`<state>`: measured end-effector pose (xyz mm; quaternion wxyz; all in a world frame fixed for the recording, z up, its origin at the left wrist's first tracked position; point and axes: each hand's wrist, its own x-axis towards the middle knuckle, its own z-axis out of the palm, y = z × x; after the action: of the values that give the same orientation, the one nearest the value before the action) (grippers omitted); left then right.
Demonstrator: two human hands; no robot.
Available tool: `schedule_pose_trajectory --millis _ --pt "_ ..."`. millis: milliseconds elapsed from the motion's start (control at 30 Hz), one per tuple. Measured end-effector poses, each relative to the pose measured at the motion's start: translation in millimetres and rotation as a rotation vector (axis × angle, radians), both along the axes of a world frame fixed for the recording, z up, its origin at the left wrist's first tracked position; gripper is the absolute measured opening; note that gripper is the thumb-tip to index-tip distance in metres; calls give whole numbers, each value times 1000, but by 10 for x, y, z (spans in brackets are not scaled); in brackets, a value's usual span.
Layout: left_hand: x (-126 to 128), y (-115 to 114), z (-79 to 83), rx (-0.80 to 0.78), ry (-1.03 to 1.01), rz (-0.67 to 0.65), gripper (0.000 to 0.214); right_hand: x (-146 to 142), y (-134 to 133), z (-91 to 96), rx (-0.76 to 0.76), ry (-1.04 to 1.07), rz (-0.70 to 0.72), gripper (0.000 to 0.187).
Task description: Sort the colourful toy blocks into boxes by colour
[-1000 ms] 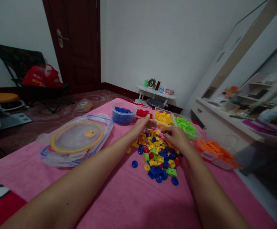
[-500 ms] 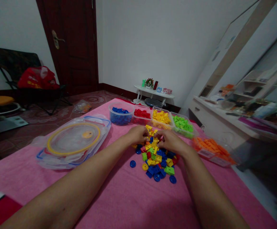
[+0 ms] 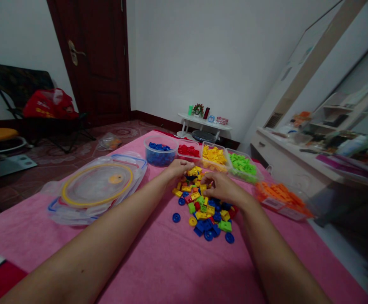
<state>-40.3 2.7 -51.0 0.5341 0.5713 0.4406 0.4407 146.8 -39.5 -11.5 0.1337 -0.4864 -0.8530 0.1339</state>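
Observation:
A mixed pile of plastic building bricks [image 3: 207, 209], yellow, blue, green and red, lies on the pink cloth [image 3: 171, 261]. At the pile's far left edge, my left hand [image 3: 178, 168] is closed with its fingertips on yellow building bricks [image 3: 194, 170]. My right hand [image 3: 221, 186] curls over the pile's right side, thumb and fingers bent round a yellow brick [image 3: 203, 187]; the fingers partly hide it. A blue wheel-like ring [image 3: 176, 217] and a yellow ring [image 3: 192, 221] lie by the near edge.
Behind the pile stand clear tubs of blue bricks [image 3: 160, 154], red bricks [image 3: 188, 150], yellow bricks [image 3: 215, 156] and green bricks [image 3: 242, 164]. A box of orange bricks [image 3: 280, 195] sits at right. Stacked clear lids [image 3: 97, 185] lie at left. A cluttered dresser [image 3: 285, 156] stands beyond.
My left hand has moved away and leftward to the far edge of the pile, shifting yellow bricks there. My right hand has moved slightly left, deeper over the pile.

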Motion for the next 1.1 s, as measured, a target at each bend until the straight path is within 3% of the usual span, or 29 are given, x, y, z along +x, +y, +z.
schedule_pose_trajectory --millis 67,233,433,600,733,933,1033,1100 --pt "-21 -20 28 -32 24 -1 33 -23 3 -62 -1 -39 2 24" --pt "-128 -33 160 61 267 -11 25 1 30 -112 22 -56 -36 24" --pt "-233 -118 350 100 719 -353 10 70 47 -22 58 2 -89 20" --pt "-139 -229 439 242 1016 -420 24 101 72 -25 62 31 -72 19" --pt "-59 -296 447 317 1156 -418 23 110 79 -14 77 49 -85 16" --pt "-25 -280 402 311 1030 -224 5 122 68 66 101 93 -115 20" --pt "10 -219 350 244 758 -147 12 136 85 97 129 185 -185 23" --pt "54 -197 314 106 463 -137 16 134 100 106 168 285 -239 23"
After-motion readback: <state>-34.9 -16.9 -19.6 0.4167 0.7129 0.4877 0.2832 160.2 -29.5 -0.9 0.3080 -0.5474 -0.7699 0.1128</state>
